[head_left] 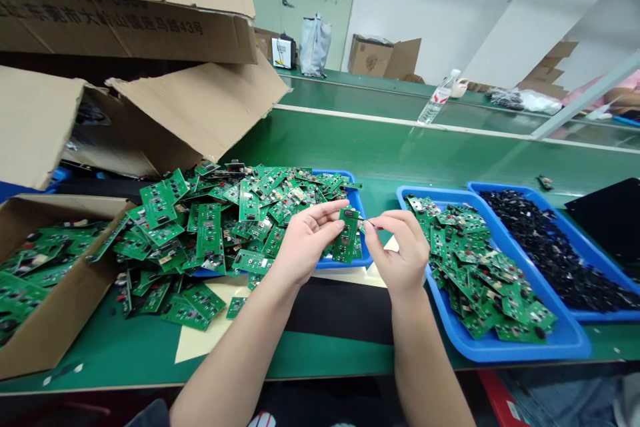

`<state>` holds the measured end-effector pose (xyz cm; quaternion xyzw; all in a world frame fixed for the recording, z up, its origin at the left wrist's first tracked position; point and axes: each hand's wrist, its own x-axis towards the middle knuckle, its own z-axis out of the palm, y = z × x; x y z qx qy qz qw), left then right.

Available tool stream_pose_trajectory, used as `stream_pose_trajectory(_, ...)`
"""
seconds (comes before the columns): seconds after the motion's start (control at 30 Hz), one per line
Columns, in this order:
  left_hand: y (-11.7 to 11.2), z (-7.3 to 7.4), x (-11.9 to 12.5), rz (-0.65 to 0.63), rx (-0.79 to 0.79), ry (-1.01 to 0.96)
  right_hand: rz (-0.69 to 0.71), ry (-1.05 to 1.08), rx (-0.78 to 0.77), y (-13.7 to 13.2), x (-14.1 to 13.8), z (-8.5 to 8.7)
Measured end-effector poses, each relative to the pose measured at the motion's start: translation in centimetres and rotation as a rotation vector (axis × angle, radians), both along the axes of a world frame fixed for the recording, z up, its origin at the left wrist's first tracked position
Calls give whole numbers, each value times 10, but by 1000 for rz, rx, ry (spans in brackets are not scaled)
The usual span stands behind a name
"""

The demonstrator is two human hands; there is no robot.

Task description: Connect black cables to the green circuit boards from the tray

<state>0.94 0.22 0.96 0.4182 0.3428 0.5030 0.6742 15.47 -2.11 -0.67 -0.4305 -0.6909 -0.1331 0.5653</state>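
My left hand (307, 238) holds a small green circuit board (346, 235) upright between its fingers and thumb. My right hand (399, 247) pinches a thin dark pin or wire (370, 221), too small to name exactly, and its tip is at the board's right edge. Beneath my left hand, a heap of green circuit boards (235, 217) spills over a blue plastic tray (357, 213). To the right of my right hand, a second blue tray (500, 343) holds more green boards.
A third blue tray (575, 260) of small black parts sits at the right. A cardboard box of boards (65, 293) and large cardboard flaps (200, 107) crowd the left. Green conveyor belts (400, 147) run behind, with a plastic bottle (437, 99) beyond.
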Motion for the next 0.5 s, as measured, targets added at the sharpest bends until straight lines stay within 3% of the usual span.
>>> stream_pose_trajectory(0.5, -3, -3, 0, -4, 266, 269, -46, 77, -68, 5, 2, -5)
